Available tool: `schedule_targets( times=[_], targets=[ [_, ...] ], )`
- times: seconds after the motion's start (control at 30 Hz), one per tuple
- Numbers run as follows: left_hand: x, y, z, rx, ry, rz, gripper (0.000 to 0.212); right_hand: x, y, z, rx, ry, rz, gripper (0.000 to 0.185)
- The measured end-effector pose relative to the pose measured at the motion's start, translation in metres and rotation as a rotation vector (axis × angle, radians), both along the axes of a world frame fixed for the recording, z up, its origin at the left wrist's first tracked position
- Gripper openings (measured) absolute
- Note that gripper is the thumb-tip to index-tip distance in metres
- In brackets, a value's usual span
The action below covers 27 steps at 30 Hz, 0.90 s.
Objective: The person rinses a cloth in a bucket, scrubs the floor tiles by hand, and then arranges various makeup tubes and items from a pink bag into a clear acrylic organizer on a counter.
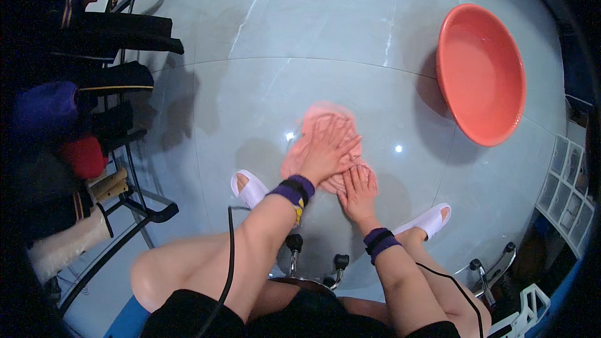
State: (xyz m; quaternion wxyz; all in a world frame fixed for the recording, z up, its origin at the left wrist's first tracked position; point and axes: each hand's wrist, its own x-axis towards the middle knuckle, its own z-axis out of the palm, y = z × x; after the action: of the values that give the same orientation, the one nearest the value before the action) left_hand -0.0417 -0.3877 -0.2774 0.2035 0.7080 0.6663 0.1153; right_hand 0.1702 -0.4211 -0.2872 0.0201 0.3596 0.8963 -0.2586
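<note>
A pink cloth (324, 117) lies bunched and wrinkled on the grey tiled floor (263, 84) in front of me. My left hand (328, 150) presses flat on its middle, fingers spread. Lower and to the right, my right hand (359, 192) rests palm down on the cloth's near corner, fingers pointing away from me. Neither hand grips the fabric; both bear down from above. A purple band (295, 190) circles my left wrist, and another purple band (381, 242) is on my right.
An orange-pink plastic basin (483, 75) stands on the floor at the right. Along the left runs a black-framed rack (141, 211) hung with clothes. White slippers (251, 192) are on my feet. Clear drawers (566, 188) stand far right; stool casters (294, 242) sit beneath me.
</note>
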Motion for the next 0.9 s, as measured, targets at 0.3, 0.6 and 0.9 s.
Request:
schedule_targets(
  times=[0.3,0.6,0.9],
  targets=[
    [-0.09,0.188,-0.031,0.285,0.057,-0.26,0.057,-0.121,0.122,-0.007,0.202,0.042,-0.284,0.064],
    [-0.24,0.235,-0.054,0.316,0.294,0.136,0.062,-0.26,0.212,-0.022,0.276,0.163,-0.129,0.056],
    [-0.394,0.056,-0.052,0.177,0.468,0.491,0.068,-0.399,0.135,-0.028,0.116,0.228,0.258,0.056]
  ],
)
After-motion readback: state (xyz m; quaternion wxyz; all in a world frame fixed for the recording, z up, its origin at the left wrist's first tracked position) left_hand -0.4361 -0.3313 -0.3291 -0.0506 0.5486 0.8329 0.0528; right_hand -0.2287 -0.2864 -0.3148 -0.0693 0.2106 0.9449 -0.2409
